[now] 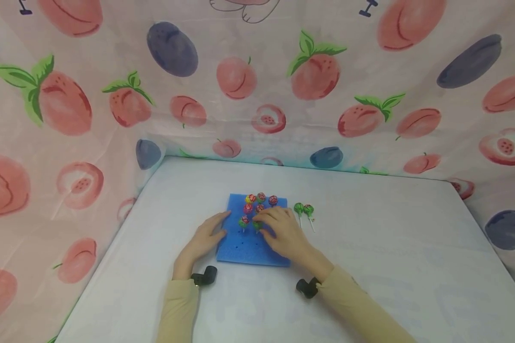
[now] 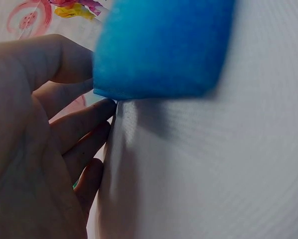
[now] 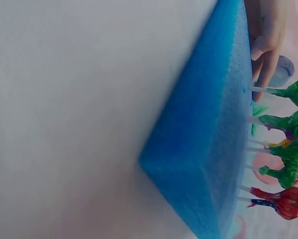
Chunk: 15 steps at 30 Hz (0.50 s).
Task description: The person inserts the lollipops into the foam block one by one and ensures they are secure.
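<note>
A blue foam block (image 1: 253,255) lies on the table with several wrapped lollipops standing in it on their sticks. My left hand (image 1: 203,240) rests along the block's left side, fingers relaxed, thumb at the edge; the left wrist view shows its fingers (image 2: 89,122) beside the block. My right hand (image 1: 285,233) is over the block's right half, fingers loosely bent around a green lollipop (image 1: 257,225). In the right wrist view the upright lollipops (image 3: 288,154) show no finger on them, and the right hand is out of frame. A second front lollipop (image 1: 244,221) stands to the left.
Two green lollipops (image 1: 299,207) lie on the white table (image 1: 390,247) right of the block. Small holes show in the block's near part. A fruit-patterned curtain (image 1: 236,119) hangs behind and at the sides. Each wrist carries a small black camera (image 1: 210,274).
</note>
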Available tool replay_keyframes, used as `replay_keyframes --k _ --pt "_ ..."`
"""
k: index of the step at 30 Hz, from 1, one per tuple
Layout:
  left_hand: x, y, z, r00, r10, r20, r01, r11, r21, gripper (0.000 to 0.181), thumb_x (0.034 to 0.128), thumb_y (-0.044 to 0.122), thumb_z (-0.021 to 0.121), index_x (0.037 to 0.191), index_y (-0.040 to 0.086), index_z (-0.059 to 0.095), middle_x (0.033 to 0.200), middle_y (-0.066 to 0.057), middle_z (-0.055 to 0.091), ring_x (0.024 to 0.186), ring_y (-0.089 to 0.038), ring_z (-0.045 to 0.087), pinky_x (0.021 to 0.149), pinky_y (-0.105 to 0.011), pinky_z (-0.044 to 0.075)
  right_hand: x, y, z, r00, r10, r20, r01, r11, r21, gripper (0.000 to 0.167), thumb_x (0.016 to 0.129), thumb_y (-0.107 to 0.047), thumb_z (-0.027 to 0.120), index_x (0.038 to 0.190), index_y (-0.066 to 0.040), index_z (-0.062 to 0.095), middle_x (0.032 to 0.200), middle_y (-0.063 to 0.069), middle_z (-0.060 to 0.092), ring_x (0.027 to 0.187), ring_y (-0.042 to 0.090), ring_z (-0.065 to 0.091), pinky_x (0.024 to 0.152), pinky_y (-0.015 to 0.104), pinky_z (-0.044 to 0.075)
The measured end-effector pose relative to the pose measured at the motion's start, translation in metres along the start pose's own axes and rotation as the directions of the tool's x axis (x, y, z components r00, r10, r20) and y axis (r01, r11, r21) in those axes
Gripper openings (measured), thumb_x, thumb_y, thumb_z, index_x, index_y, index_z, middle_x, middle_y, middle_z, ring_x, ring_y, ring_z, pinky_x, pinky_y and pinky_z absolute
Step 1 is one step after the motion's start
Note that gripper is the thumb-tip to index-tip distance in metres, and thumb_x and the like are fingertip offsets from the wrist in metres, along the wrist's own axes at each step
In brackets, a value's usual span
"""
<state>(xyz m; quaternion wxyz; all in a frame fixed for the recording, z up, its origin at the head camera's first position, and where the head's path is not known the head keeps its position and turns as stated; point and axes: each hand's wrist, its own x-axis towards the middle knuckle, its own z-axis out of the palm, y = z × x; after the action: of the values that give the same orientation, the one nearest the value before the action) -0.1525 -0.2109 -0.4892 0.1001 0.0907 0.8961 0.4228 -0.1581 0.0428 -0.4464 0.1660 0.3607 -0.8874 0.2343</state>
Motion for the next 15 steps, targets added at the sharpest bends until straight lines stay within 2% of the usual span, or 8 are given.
replay_keyframes --k 7,15 --pt "-0.001 0.001 0.0 1.0 -0.002 0.001 0.002 1.0 -0.001 0.054 0.0984 0.019 0.048 0.15 0.02 0.034 0.158 -0.01 0.03 0.148 -0.034 0.021 0.121 -0.055 0.02 -0.001 0.003 -0.009 1.0 -0.009 0.016 0.009 1.0 -0.011 0.028 0.085 -0.013 0.071 0.112 -0.019 0.067 0.115 -0.002 0.067 0.114 0.018 0.057 0.095 0.041 0.044" --pt "-0.002 0.004 -0.001 1.0 0.003 -0.001 -0.003 1.0 -0.004 0.054 0.0982 0.017 0.048 0.15 0.019 0.034 0.158 -0.011 0.031 0.148 -0.034 0.021 0.121 -0.055 0.02 -0.002 0.008 -0.026 1.0 -0.026 -0.015 0.026 1.0 -0.018 0.026 0.084 -0.013 0.071 0.11 -0.015 0.068 0.112 0.0 0.067 0.109 0.019 0.058 0.093 0.044 0.044"
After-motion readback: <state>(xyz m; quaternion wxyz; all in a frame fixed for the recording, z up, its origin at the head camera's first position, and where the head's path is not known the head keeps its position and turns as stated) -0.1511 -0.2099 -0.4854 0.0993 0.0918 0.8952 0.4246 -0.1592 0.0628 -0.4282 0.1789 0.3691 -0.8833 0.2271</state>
